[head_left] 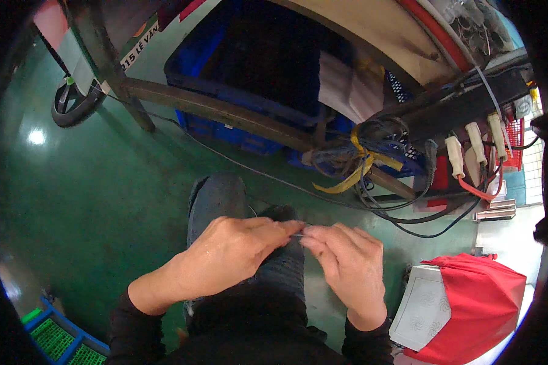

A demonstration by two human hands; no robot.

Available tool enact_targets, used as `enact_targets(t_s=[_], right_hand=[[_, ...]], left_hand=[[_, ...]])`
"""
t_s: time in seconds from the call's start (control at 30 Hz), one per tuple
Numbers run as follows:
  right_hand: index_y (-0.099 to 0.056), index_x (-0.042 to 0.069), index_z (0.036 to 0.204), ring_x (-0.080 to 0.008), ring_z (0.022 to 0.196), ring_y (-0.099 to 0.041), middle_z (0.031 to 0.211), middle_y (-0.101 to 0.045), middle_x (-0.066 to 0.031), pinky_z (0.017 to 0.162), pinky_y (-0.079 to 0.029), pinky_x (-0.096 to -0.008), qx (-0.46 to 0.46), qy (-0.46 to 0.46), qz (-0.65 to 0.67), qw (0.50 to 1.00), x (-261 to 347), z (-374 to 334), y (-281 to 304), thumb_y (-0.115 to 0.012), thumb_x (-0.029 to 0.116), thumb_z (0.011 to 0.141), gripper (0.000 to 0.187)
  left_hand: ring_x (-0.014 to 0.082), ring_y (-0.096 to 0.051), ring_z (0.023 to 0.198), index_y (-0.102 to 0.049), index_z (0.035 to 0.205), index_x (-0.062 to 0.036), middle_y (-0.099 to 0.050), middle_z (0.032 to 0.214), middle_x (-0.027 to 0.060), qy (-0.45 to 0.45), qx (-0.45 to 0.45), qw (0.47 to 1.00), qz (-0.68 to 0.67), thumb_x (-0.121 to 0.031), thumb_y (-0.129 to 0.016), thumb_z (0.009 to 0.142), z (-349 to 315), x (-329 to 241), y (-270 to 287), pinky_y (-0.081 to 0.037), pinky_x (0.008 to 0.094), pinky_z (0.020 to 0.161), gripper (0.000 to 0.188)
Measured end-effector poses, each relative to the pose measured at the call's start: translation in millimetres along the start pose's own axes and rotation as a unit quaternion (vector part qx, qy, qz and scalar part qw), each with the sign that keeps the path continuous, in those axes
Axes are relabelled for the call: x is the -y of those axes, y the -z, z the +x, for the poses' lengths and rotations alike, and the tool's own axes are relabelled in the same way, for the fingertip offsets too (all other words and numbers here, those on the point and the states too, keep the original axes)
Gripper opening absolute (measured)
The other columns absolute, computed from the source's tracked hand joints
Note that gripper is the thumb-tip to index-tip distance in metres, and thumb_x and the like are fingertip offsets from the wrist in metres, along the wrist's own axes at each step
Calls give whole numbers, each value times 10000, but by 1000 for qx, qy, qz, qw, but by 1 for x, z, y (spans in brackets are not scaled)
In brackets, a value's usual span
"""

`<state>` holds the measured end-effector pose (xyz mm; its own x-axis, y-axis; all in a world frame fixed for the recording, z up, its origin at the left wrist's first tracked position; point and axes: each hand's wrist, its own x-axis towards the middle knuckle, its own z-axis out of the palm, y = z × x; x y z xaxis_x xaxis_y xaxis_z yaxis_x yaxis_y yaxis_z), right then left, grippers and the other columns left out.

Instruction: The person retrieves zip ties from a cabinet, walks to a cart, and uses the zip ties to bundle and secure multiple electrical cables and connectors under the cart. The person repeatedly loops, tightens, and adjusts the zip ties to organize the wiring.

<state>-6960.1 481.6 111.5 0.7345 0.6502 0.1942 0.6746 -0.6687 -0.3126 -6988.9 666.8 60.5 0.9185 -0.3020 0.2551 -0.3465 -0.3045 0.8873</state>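
My left hand (234,250) and my right hand (352,261) meet fingertip to fingertip above my lap. Between them shows a small, thin, greyish sliver (298,235), too small to name. The left fingers are closed in a pinch at its left end, thumb side toward the right hand. On the other side, my right thumb and forefinger pinch together, with the remaining fingers curled. Most of whatever they hold is hidden by the fingers. Beneath the hands are my legs in blue jeans (216,198).
Ahead stands a metal-framed table (213,109) with blue crates (243,97) under it. Bundled black cables (377,149) with a yellow tie and white plugs (455,157) hang at right. A red cloth (481,304) drapes a patterned white box (419,307). A blue-green basket (67,337) sits lower left.
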Motion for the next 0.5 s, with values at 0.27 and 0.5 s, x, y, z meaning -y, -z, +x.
enact_targets(t_s=[0.27,0.5], right_hand=[[-643,25,912,-224,673,-631,848,-665,-94,577,-466,-315,-93,9,-84,992,-9,-6,20,-702,28,716,205],[-658,47,987,-246,831,-630,975,-632,-102,685,-523,-324,-286,-35,-79,954,-24,-18,33,-726,63,709,287]], left_hand=[[118,-575,541,-646,941,17,-632,716,73,153,4,953,-262,-122,-595,881,30,-11,-8,-473,229,514,160],[88,-530,497,-602,927,7,-604,693,38,109,-57,922,-368,-237,-559,907,90,-6,-7,-407,199,465,249]])
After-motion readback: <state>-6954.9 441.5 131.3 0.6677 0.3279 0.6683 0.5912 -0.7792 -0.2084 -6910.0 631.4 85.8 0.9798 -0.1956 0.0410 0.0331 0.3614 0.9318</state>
